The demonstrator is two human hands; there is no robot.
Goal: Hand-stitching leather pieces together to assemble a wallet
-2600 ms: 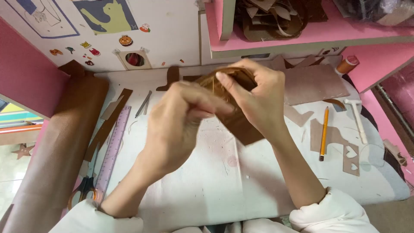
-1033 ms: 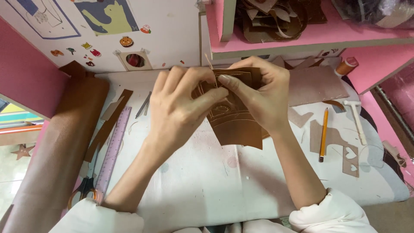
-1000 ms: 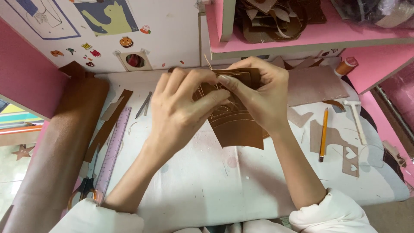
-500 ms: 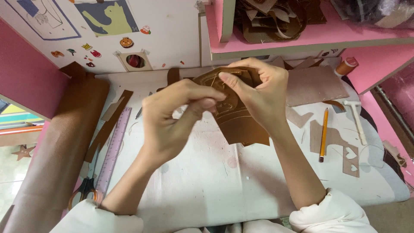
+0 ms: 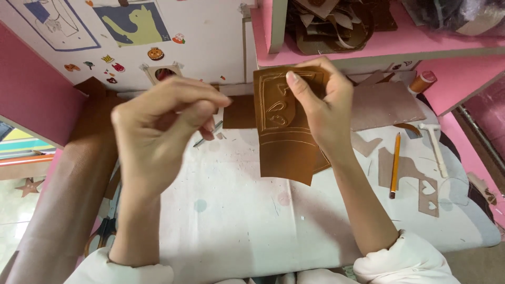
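Leftmost, the left hand hovers above the white tabletop, fingers pinched together (on what, I cannot tell). Further right, the right hand holds up a brown rectangular leather sheet with scored outlines, gripping its top edge. An orange pencil lies beyond.

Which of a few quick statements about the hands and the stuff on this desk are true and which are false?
1. The right hand holds up a brown leather sheet. True.
2. The left hand also grips that sheet. False: it is off to the side, apart from it.
3. A pencil lies on the white work surface. True.
4. The small hammer is in the left hand. False: it lies beside the pencil.
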